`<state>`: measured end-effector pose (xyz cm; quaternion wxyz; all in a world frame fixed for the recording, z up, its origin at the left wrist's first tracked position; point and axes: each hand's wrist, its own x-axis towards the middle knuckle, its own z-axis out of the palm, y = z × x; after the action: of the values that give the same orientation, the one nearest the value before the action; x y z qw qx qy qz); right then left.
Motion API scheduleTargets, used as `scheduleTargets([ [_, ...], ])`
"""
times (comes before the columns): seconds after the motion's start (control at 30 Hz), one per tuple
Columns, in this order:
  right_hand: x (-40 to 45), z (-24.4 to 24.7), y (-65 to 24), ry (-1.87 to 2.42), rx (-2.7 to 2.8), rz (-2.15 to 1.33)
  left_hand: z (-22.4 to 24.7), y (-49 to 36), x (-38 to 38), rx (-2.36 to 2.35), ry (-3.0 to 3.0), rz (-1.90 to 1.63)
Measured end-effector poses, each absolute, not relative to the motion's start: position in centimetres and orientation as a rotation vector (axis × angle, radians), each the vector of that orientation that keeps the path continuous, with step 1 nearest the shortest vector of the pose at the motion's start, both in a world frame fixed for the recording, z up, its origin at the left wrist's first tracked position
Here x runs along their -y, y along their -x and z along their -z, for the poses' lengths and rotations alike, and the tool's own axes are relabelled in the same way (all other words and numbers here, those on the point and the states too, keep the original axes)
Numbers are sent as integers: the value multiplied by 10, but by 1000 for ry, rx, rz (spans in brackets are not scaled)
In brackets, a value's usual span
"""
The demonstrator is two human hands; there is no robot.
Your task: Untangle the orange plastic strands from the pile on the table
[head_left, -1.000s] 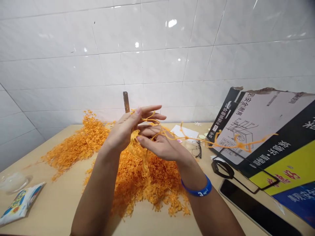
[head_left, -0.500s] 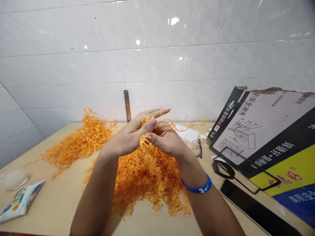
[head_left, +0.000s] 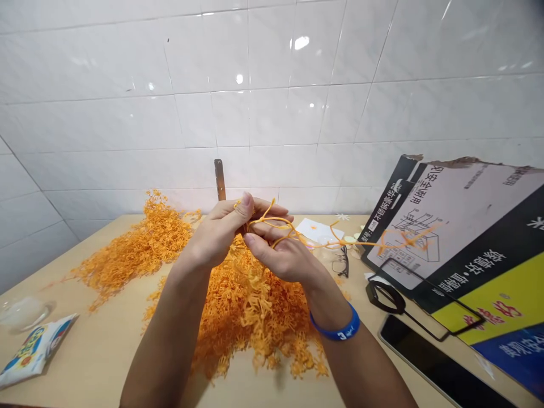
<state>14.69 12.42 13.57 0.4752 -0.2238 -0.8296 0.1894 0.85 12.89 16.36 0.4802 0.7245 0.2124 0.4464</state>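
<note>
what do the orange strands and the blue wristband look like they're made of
The orange strands look like soft plastic or rubbery cord: matte and bendy, with thin loops that curl and droop, though dyed fibre can't be ruled out. The blue wristband looks like silicone or rubber, with a smooth surface, a slight sheen and a snug, stretchy fit.

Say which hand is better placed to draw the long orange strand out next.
Probably the right hand: the orange strand runs out over its fingers towards the right, while the left hand sits farther from that trailing length.
</note>
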Motion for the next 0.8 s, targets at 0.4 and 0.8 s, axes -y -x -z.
scheduleTargets([
  [0.4,-118,-134,-154,409,1784,-813,-159,2,-167,-666,-1517,-1355],
  [0.8,-146,-131,-153,658,1275,-952,-129,10,-192,-1304,-2212,-975],
])
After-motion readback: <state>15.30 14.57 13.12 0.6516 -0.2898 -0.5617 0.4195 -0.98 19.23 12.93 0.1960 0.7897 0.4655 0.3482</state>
